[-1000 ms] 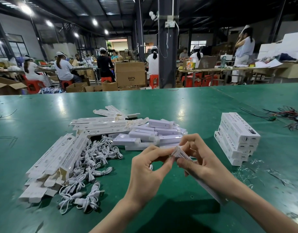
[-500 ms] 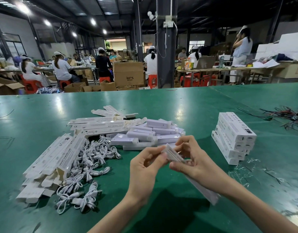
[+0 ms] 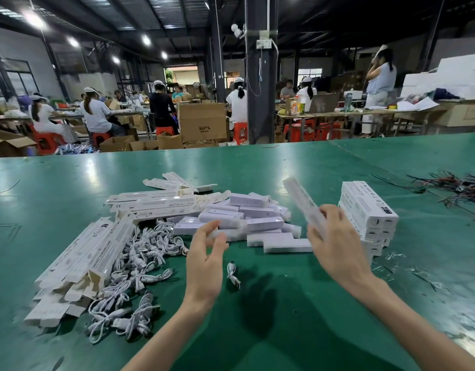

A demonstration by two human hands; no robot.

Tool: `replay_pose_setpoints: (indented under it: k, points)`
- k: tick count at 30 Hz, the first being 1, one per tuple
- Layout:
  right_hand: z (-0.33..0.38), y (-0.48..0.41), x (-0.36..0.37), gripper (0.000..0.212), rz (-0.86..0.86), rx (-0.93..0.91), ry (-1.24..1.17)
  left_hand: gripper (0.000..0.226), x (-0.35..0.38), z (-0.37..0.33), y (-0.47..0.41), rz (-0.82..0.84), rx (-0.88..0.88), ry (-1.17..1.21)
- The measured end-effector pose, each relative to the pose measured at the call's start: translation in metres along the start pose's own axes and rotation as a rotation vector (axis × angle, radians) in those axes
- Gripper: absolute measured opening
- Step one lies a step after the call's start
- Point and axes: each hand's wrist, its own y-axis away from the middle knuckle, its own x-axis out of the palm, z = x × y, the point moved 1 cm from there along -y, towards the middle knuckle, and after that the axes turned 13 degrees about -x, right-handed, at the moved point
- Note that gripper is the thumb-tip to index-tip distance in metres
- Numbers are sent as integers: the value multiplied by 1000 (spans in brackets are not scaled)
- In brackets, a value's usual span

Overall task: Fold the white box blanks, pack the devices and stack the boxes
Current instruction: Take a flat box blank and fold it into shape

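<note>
Green table [image 3: 257,170]: right hand [image 3: 335,247] grips a long, slim white box [image 3: 302,200].

Left hand [image 3: 204,263], right hand [image 3: 338,247]; one raised box [image 3: 302,202]; one stray cable [image 3: 233,275] (heaps uncountable).

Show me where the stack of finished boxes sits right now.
In the head view, the stack of finished boxes stands on the right, beside the right hand.
</note>
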Motion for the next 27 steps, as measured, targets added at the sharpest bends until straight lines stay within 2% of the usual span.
replay_pose_setpoints:
  k: [3,5,7,12,14,18,22,27]
  points:
    - [-22,-4,-2,31,100,93,187,25,1,-6,5,-39,191,-166]
    - [-29,0,5,42,237,93,342,29,2,-7,10,-27,311,-287]
    - [-29,3,14,44,353,76,501,27,2,-3,14,-23,412,-429]
    - [-32,4,25,46,418,113,605,22,7,7,20,2,629,-706]
    - [-35,6,25,47,470,104,636,19,9,10,19,11,614,-822]
    - [-34,9,27,43,591,10,736,18,8,20,18,56,438,-1018]
    - [-34,13,34,37,674,17,671,27,6,24,17,91,353,-1057]
    - [-43,11,32,43,736,80,730,28,6,23,16,97,324,-1066]
